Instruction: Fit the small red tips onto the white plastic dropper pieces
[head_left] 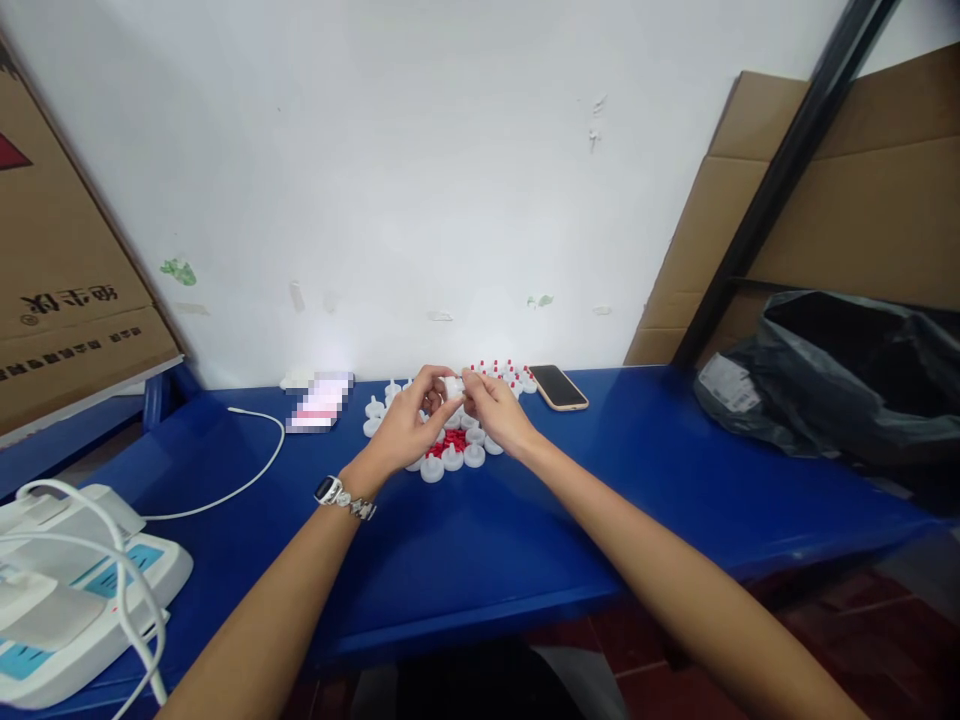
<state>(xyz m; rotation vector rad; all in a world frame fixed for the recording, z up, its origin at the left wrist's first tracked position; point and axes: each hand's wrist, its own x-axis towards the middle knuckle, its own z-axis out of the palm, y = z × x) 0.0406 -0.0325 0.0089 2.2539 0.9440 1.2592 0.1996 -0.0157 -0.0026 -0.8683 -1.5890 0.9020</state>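
My left hand [411,420] and my right hand [495,412] meet above a cluster of small white plastic caps [453,458] on the blue table [465,560]. Both pinch one small white cap piece [453,385] between their fingertips. Small red pieces [453,440] lie in the middle of the cluster, partly hidden by my hands. More white pieces with red tips [504,372] stand behind my right hand near the wall. A watch [330,491] sits on my left wrist.
A phone [558,387] lies right of the caps. A blurred small package [321,402] and a white cable [247,470] lie at the left. A white device [67,590] fills the near left corner. A black plastic bag [840,375] and cardboard boxes [60,270] flank the table.
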